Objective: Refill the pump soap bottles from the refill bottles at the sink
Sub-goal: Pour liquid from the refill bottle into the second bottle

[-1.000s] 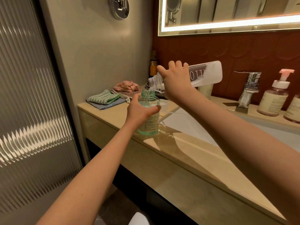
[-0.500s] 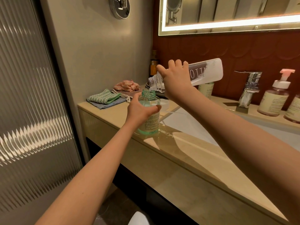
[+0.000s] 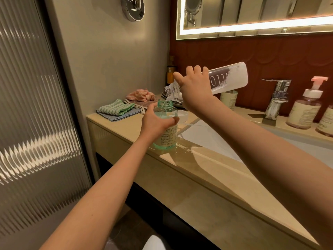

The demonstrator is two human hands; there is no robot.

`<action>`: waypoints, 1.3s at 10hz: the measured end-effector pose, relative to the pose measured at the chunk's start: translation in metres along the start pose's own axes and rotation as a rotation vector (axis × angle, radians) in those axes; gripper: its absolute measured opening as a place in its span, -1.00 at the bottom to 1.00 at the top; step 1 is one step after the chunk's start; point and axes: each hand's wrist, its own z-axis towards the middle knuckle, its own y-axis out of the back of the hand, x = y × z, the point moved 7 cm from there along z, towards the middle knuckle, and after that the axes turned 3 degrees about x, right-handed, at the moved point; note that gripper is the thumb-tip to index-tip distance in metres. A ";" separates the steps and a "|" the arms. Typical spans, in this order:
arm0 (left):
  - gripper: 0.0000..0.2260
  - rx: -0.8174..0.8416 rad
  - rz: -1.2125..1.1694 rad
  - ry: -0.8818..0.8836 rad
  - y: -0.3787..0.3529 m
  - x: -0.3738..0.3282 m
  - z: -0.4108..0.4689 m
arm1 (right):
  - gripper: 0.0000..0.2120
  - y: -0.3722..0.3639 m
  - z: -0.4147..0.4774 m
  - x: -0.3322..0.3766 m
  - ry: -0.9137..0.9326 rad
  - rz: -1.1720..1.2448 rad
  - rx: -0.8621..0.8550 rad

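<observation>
My left hand wraps its fingers around a clear, round, green-tinted plastic bottle. It has a threaded open mouth and a paper label, and it stands on the glossy beige stone bench beside the white sink basin. My right hand grips a smooth white oblong refill bottle, tipped nearly level. Its clear ribbed neck sits just above the open mouth, with a thin stream running in. Wet splashes glisten by the base. Folded green and blue cloths lie at the bench's left end. A chrome tap and a pink-pumped bottle stand rightward under a lit mirror.
</observation>
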 end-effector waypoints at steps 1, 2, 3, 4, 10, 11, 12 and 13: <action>-0.40 0.002 -0.002 0.000 0.000 0.000 0.000 | -0.36 0.002 0.000 0.001 0.006 -0.001 -0.002; -0.39 0.001 -0.004 -0.001 0.000 -0.001 -0.001 | -0.36 0.003 -0.001 0.001 0.009 -0.002 -0.002; -0.38 0.006 -0.004 0.000 0.000 -0.002 -0.001 | -0.36 0.004 -0.001 0.001 0.011 -0.003 -0.003; -0.36 0.006 -0.008 0.005 0.000 -0.001 -0.001 | -0.38 0.006 -0.002 0.003 0.017 -0.004 -0.006; -0.36 0.008 -0.021 0.026 -0.001 0.000 0.000 | -0.43 0.009 -0.003 0.006 0.030 -0.028 -0.019; -0.35 0.013 -0.018 0.021 -0.001 0.000 0.000 | -0.42 0.010 -0.003 0.007 0.037 -0.034 -0.020; -0.34 0.018 -0.021 0.021 -0.001 0.000 -0.001 | -0.43 0.010 -0.003 0.009 0.044 -0.054 -0.028; -0.32 0.022 -0.021 0.018 -0.001 -0.001 -0.001 | -0.46 0.011 -0.003 0.010 0.047 -0.066 -0.040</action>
